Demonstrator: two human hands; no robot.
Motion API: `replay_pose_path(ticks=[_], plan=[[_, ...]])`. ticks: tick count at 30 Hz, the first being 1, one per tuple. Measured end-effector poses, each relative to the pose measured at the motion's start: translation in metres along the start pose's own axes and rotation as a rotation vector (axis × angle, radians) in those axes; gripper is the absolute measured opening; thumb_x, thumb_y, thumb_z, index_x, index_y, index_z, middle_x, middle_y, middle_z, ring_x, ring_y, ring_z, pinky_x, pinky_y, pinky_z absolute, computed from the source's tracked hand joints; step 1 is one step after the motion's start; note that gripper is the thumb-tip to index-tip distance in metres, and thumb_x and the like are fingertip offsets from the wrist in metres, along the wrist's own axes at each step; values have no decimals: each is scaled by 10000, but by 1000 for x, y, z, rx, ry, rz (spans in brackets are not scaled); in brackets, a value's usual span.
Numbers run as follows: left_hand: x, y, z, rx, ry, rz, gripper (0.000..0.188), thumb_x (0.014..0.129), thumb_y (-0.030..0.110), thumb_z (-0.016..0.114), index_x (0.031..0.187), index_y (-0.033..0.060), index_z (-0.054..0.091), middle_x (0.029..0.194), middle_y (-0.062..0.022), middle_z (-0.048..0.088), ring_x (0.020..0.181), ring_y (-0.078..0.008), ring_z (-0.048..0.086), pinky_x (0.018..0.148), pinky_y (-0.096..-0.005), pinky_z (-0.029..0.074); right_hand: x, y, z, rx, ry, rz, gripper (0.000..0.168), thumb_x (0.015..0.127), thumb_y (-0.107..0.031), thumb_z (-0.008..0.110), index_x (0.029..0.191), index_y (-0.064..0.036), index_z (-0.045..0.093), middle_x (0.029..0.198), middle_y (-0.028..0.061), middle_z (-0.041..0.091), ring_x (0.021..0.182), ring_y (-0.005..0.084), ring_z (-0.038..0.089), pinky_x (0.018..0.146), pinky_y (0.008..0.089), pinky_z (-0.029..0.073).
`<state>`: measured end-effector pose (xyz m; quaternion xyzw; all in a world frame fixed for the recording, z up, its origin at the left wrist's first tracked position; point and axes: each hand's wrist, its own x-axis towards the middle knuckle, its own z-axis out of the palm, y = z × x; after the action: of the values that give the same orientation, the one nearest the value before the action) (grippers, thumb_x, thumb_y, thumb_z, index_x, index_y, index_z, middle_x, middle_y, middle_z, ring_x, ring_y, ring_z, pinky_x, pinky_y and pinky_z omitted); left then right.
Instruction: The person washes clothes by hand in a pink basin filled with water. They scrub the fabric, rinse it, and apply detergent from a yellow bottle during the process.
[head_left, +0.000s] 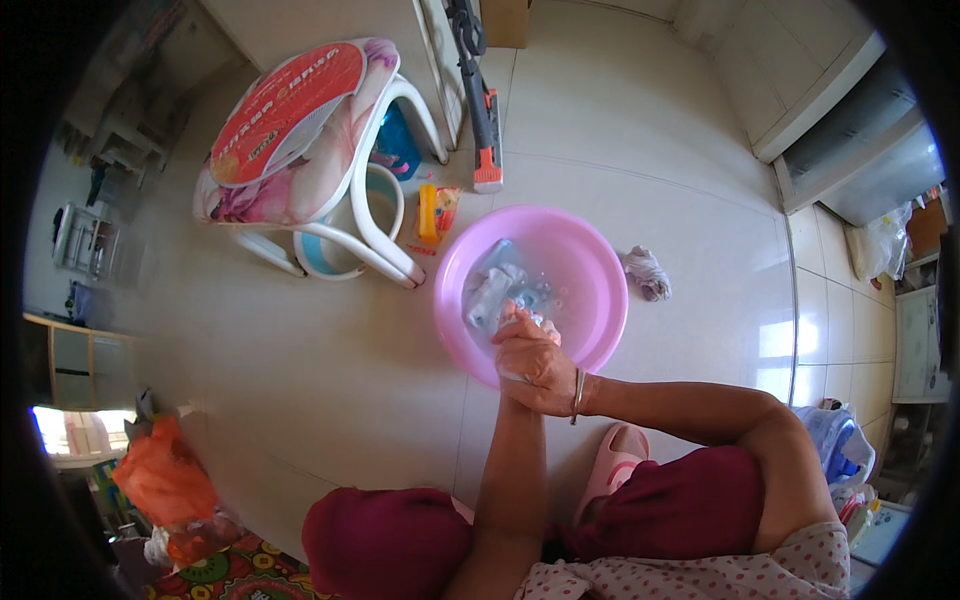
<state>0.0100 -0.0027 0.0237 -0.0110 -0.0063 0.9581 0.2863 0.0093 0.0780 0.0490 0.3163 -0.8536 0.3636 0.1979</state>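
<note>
A pink plastic basin (609, 300) stands on the tiled floor before me, holding water with some suds and a pale wet cloth (491, 292). My right hand (544, 371), with a bangle at the wrist, lies over my left hand (514, 367) at the basin's near side. Both hands are pressed together around a small whitish wet cloth (531, 319), which shows between the fingers. Most of my left hand is hidden under the right one. To the right of the basin a crumpled greyish cloth (647, 273) rests on the floor.
A yellow bar (427, 213) lies on a wrapper left of the basin. Beyond it stand a covered white stool (300, 135), a bucket (330, 251) and a blue container (395, 142). A dark pole-like tool with orange parts (487, 142) reaches down behind the basin. Orange bags (165, 472) sit at lower left.
</note>
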Motion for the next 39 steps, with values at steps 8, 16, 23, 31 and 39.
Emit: replay_pose_path(ticks=[8, 16, 23, 31, 39], plan=[[1, 25, -114, -410, 186, 235, 305, 895, 270, 494, 1143, 96, 461, 1077, -38, 501, 999, -123, 515, 812, -254, 453, 38, -16, -1, 179, -32, 379, 340, 673, -210, 645, 974, -55, 624, 1172, 176, 474, 1110, 350, 406, 993, 479, 299], [6, -27, 55, 177, 489, 205, 203, 899, 275, 489, 1010, 107, 517, 984, -17, 590, 789, -125, 606, 591, -284, 516, 1, 31, -15, -1, 82, 446, 310, 659, -160, 665, 939, -50, 589, 1033, 152, 521, 1058, 324, 471, 958, 473, 337], [2, -22, 53, 374, 310, 217, 218, 918, 242, 432, 979, 70, 551, 908, -41, 552, 827, -134, 558, 678, -261, 492, 0, 57, -34, -206, -195, 265, 242, 625, -151, 646, 848, -66, 604, 972, 168, 536, 1007, 338, 487, 906, 471, 369], [12, -3, -29, -208, -280, -196, 294, 917, 283, 425, 1109, 70, 489, 959, -59, 516, 873, -189, 552, 755, -313, 497, 14, 46, -8, -285, 347, -445, 382, 703, -383, 644, 849, -39, 566, 791, 44, 571, 719, 174, 548, 613, 289, 452], [-1, 1, -25, 5, -208, 12, 256, 932, 211, 412, 1138, 70, 466, 973, -62, 537, 887, -155, 562, 799, -316, 490, 16, 19, -32, -235, 6, 79, 83, 622, -113, 605, 644, -59, 546, 778, 94, 534, 862, 314, 475, 802, 414, 369]])
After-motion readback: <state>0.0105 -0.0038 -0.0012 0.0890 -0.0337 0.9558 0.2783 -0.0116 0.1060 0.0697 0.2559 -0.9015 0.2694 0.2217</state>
